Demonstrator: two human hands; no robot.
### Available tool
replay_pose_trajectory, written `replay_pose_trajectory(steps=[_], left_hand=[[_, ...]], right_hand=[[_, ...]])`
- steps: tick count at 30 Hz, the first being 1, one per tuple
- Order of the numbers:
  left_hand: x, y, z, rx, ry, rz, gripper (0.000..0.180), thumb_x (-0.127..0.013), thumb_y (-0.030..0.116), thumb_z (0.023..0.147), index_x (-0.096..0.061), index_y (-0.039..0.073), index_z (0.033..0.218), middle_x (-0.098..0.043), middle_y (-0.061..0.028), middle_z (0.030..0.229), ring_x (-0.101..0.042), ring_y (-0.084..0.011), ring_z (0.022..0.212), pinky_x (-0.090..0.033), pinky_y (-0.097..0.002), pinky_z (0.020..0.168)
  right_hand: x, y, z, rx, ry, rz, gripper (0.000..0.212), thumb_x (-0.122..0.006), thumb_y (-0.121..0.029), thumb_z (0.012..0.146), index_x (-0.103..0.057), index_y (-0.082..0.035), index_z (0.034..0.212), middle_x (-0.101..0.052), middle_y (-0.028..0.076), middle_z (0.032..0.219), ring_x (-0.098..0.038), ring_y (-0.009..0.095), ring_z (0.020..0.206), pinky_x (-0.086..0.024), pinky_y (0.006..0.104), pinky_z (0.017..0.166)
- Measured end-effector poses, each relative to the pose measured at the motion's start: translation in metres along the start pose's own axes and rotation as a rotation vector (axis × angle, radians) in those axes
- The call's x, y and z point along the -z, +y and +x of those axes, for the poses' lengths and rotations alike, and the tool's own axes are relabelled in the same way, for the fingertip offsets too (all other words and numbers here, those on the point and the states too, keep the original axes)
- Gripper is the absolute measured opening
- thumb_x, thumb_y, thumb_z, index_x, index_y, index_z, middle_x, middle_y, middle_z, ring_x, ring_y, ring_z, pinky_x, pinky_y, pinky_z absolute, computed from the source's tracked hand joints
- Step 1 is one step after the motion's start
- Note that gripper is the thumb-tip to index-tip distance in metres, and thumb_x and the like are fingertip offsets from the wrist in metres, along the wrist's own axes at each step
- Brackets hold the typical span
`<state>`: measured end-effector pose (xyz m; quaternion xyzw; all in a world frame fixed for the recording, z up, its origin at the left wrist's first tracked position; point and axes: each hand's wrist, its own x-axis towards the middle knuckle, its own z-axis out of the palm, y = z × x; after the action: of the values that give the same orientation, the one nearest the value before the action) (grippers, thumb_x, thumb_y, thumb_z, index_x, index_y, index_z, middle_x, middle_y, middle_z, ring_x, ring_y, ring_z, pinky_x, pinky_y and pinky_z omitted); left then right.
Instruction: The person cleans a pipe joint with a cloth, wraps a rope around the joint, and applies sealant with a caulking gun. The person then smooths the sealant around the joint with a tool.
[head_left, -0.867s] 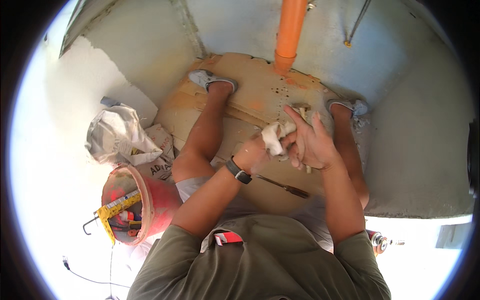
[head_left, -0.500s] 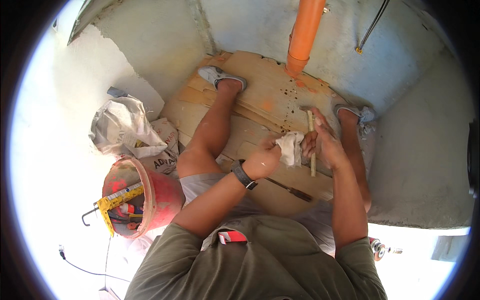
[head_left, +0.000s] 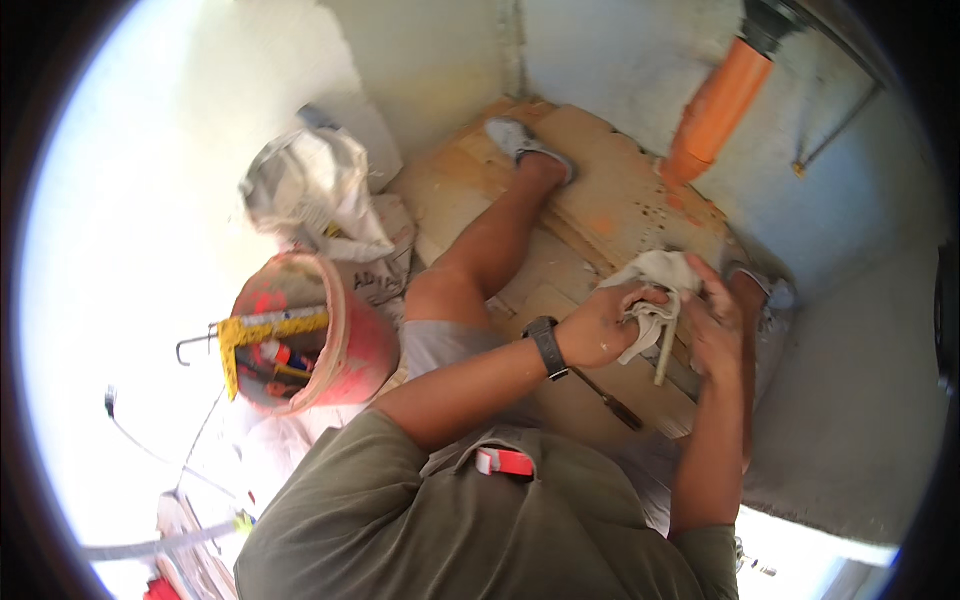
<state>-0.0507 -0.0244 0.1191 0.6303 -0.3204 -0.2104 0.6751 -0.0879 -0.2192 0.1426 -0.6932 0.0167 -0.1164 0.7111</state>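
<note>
Two bare hands of mine meet at one crumpled off-white cloth (head_left: 655,270), above the brown cardboard sheeting (head_left: 600,150) between my spread legs. My left hand (head_left: 597,330) has its fingers closed on the cloth's left side. My right hand (head_left: 717,340) stands against its right side, fingers partly bent; I cannot tell whether they pinch the fabric or only touch it. The cloth has no single straight axis: a broad upper fold stretches from my left hand up and rightward to my right, while a loose flap hangs below, its end pointing toward my body. Just right of that flap runs a thin, pale, straight stick (head_left: 665,358), lower end toward me; its upper end is hidden, so I cannot say whether it is held or lying. Nearer me, a slim tool with a dark handle (head_left: 622,411) points that handle to the lower right, the other end of its shaft lost behind my left wrist. My right hand and forearm cover much of my right lower leg.
</note>
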Motion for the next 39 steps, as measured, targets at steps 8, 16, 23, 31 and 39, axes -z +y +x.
replay_pose_trajectory(steps=[8,16,23,31,39], left_hand=[[-0.002,-0.016,-0.005,0.107,0.012,-0.529,0.044,-0.062,0.015,0.093,-0.049,0.002,0.133,-0.063,-0.0093,0.117,-0.061,-0.0155,0.105,-0.049,-0.0305,0.09],[-0.006,-0.013,0.01,-0.102,0.196,-0.493,0.028,-0.054,0.007,0.099,-0.052,0.001,0.127,-0.06,-0.0051,0.122,-0.058,-0.0117,0.11,-0.046,-0.0277,0.096],[-0.032,-0.015,0.023,-0.097,0.42,0.007,0.025,-0.048,0.01,0.1,-0.047,-0.001,0.123,-0.061,-0.0081,0.117,-0.059,-0.0141,0.104,-0.047,-0.0272,0.09],[0.009,-0.025,0.052,-0.127,0.573,0.206,0.019,-0.052,0.011,0.096,-0.05,-0.004,0.108,-0.064,-0.0167,0.098,-0.062,-0.0229,0.089,-0.049,-0.034,0.079],[0.007,-0.023,0.047,-0.225,0.636,0.12,0.022,-0.054,0.009,0.095,-0.052,-0.005,0.112,-0.064,-0.0182,0.102,-0.062,-0.0231,0.093,-0.048,-0.0322,0.082]], right_hand=[[-0.004,-0.016,0.001,0.005,0.06,-0.466,0.033,-0.06,-0.021,0.098,-0.068,0.005,0.117,-0.069,0.013,0.111,-0.064,0.019,0.096,-0.048,0.0301,0.091],[-0.003,-0.004,0.004,-0.11,-0.181,0.319,0.081,-0.032,-0.065,0.1,-0.056,0.005,0.131,-0.056,0.018,0.133,-0.051,0.025,0.122,-0.037,0.0381,0.107],[-0.044,0.017,-0.008,-0.004,-0.13,-0.094,0.104,-0.031,-0.077,0.091,-0.016,0.005,0.153,-0.032,0.022,0.153,-0.031,0.032,0.143,-0.025,0.0406,0.117],[-0.047,0.011,-0.031,0.158,-0.416,-0.541,0.108,-0.043,-0.073,0.088,-0.004,0.003,0.155,0.003,0.029,0.161,0.0,0.038,0.152,-0.01,0.0477,0.121],[-0.026,0.037,-0.025,-0.053,-0.452,0.34,0.096,-0.012,-0.076,0.093,-0.009,-0.006,0.158,-0.007,0.011,0.165,-0.005,0.026,0.152,0.002,0.0397,0.122]])
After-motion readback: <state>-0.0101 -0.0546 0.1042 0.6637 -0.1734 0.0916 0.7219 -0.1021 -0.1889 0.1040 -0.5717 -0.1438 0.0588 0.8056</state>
